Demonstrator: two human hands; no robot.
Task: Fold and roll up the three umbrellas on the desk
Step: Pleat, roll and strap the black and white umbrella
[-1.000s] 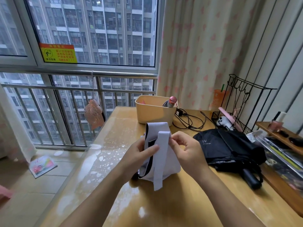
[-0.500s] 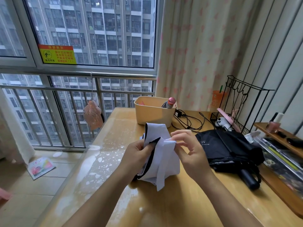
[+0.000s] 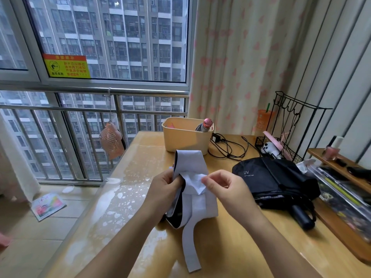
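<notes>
With left hand (image 3: 162,189) clamped round the white umbrella (image 3: 192,205), upright over the desk (image 3: 230,247), and right hand (image 3: 226,189) pinching a canopy pleat (image 3: 195,182) — smooth each pleat one way, taut, before winding the dangling strap (image 3: 190,249).

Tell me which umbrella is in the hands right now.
The white umbrella: the left hand grips it and the right hand pinches its fabric. The black umbrella lies untouched on the desk.
</notes>
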